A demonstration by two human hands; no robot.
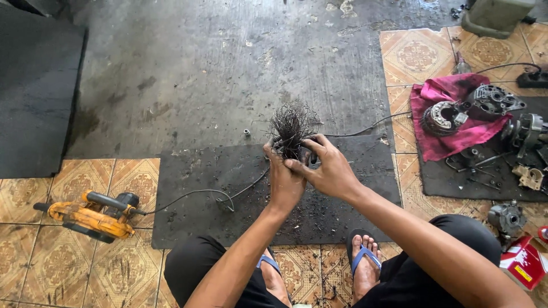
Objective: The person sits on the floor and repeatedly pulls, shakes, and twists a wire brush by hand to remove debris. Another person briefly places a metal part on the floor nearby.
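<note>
Both my hands meet over a dark rubber mat [228, 188] on the floor. My left hand [283, 181] and my right hand [328, 168] grip a round dark part from which a tangled bundle of thin dark wires [292, 124] sticks up. The part itself is mostly hidden behind my fingers. I am squatting, with my feet in blue sandals [363, 256] just below the hands.
A yellow power tool [88, 215] lies at the left on patterned tiles, its black cord [194, 197] running across the mat. At the right, a pink cloth [451, 114] holds disassembled metal motor parts [491, 102]. More parts and a red box [522, 259] lie nearby.
</note>
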